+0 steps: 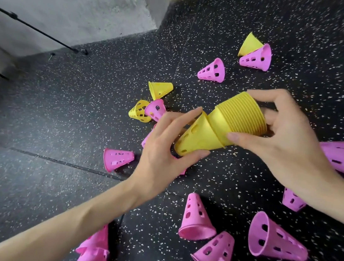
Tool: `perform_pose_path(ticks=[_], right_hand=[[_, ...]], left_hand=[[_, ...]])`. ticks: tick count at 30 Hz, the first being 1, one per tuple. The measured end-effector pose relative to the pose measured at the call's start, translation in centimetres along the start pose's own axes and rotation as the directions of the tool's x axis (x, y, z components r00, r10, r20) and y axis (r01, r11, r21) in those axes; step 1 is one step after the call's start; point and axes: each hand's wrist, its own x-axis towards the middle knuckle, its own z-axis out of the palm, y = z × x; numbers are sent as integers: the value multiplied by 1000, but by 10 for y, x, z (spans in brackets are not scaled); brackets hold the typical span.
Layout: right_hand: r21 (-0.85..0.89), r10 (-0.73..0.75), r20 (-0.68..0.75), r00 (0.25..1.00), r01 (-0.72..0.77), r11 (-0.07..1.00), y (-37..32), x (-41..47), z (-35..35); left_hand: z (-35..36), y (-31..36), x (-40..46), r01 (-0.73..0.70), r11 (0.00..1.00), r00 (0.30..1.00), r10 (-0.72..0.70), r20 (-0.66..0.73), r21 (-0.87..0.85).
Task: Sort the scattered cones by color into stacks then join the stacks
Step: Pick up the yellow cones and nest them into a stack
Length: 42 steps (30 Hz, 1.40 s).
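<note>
Two bare hands meeting over a black speckled floor, both gripping yellow cones. Left hand reaching up from the lower left, fingers and thumb curling around a single yellow cone, index finger lying along its upper side and thumb pressing underneath near its narrow end. Right hand coming in from the right, fingers wrapping over the top of a stack of yellow cones and thumb pinching it from below. Single cone's wide rim sitting over the narrow end of the stack, the two touching and partly nested, both held tilted above the floor between the hands.

Loose cones lying scattered all around. Beyond the hands, toward the wall: one yellow cone on its side, a perforated yellow cone touching a pink cone, another pink cone, and farther off a yellow cone leaning against a pink one. Left of the left hand, a pink cone on its side. Near the bottom edge, several pink cones: one upright, one tipped, one large on its side, and a nested pair under the left forearm. More pink cones partly hidden behind the right forearm.
</note>
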Motion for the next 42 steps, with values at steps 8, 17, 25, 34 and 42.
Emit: perform_pose_path(ticks=[8,17,25,34,42], right_hand=[[22,28,60,998,-30,999,0,-7,7],[-54,85,34,996,-83,995,11,-4,9],[-32,114,29,993,-113,993,18,-1,5],[-37,153,30,988,-152,988,32,2,7],[-36,150,4,989,-150,988,29,4,1]], left_hand=[[8,5,-3,19,999,999,-20,-29,-40],[-15,-35,12,53,999,998,-53,-16,-8],[-71,-192,32,257,849,939,-333,90,461],[-66,-211,53,246,831,893,-394,215,499],[-60,-209,69,278,784,907,-404,118,555]])
